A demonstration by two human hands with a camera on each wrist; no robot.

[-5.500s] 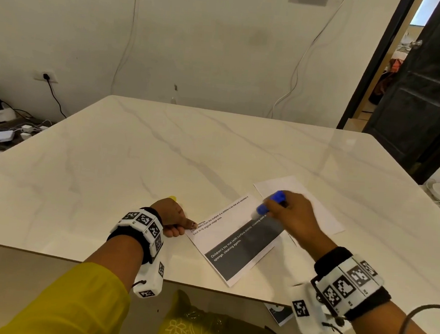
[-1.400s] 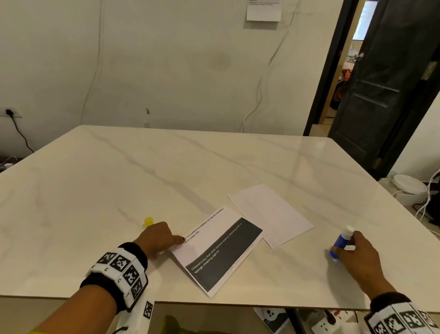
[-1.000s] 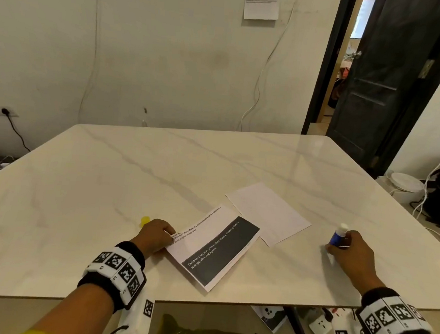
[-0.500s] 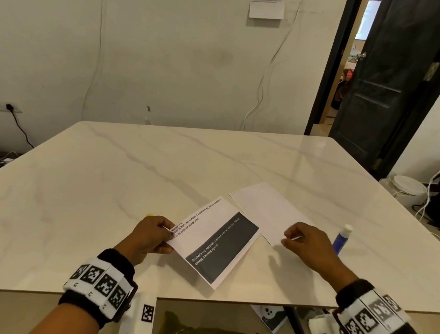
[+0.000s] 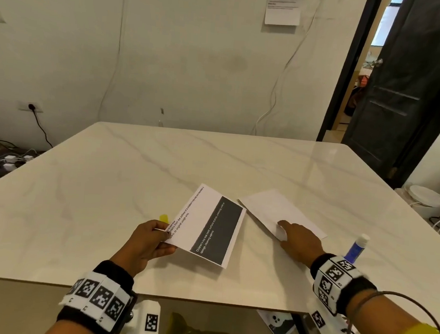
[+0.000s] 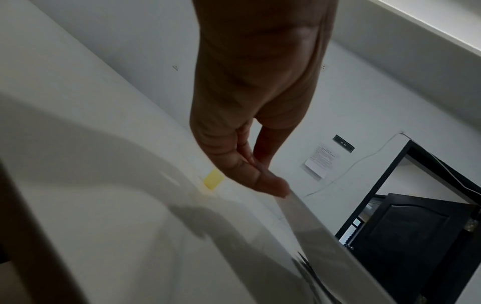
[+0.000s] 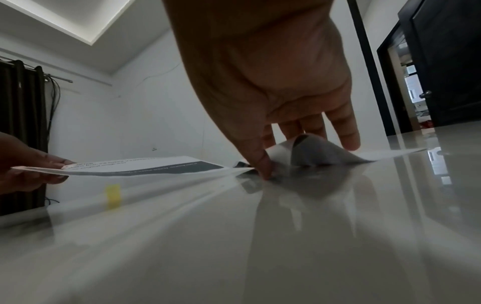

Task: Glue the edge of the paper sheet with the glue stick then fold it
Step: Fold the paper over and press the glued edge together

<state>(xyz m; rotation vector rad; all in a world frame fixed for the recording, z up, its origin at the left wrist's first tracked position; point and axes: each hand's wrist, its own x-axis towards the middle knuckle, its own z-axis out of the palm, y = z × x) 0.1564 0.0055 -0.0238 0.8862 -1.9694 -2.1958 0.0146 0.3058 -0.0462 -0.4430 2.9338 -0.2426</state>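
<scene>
Item: two paper sheets in hand, glue stick parked.
Left hand [image 5: 147, 243] fingers pinch the corner of the printed sheet [image 5: 206, 229], raised off the table [image 5: 134, 176]; right hand [image 5: 298, 240] thumb and fingers curl up the near edge of the plain sheet [image 5: 276, 208]. Advice: lift slowly, align edges before pressing. Printed sheet: white, dark band, text lines. Glue stick [image 5: 356, 247] upright, just right of the right wrist.

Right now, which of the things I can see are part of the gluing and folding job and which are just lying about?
Part of the job:
- printed sheet, pinched by the left hand
- plain sheet, its corner lifted by the right hand
- glue stick, standing on the table
- yellow cap

Lying about:
- wall notice
- power strips
- door
</scene>
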